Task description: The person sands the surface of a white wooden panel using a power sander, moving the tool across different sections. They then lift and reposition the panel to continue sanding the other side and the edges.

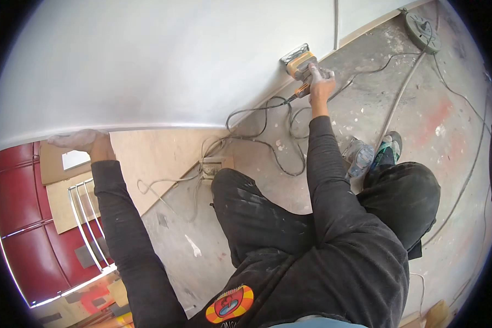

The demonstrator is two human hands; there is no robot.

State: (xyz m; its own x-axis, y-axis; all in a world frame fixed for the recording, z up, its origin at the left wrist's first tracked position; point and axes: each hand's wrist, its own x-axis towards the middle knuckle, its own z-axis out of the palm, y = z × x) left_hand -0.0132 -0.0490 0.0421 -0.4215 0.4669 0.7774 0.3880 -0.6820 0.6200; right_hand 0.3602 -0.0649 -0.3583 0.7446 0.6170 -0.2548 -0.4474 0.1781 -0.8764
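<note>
A yellow and black electric sander (300,64) is in my right hand (321,83), whose fingers are wrapped round its body. Its flat pad lies against the low part of the white wall panel (164,60), close to the floor. A dark cord runs from the sander's rear. Pale dust coats my right fingers. My left hand (81,141), also dusty, rests at the panel's end edge, with its fingers stretched out along it. The edge partly hides those fingers.
Looped cord (265,123) lies on the stained concrete floor (257,180) beside a power socket box (210,170). A plywood sheet (153,158) leans at left, near a white metal rack (87,218). A clear plastic bottle-like object (359,156) lies near my shoe. A round cable reel (421,31) stands far right.
</note>
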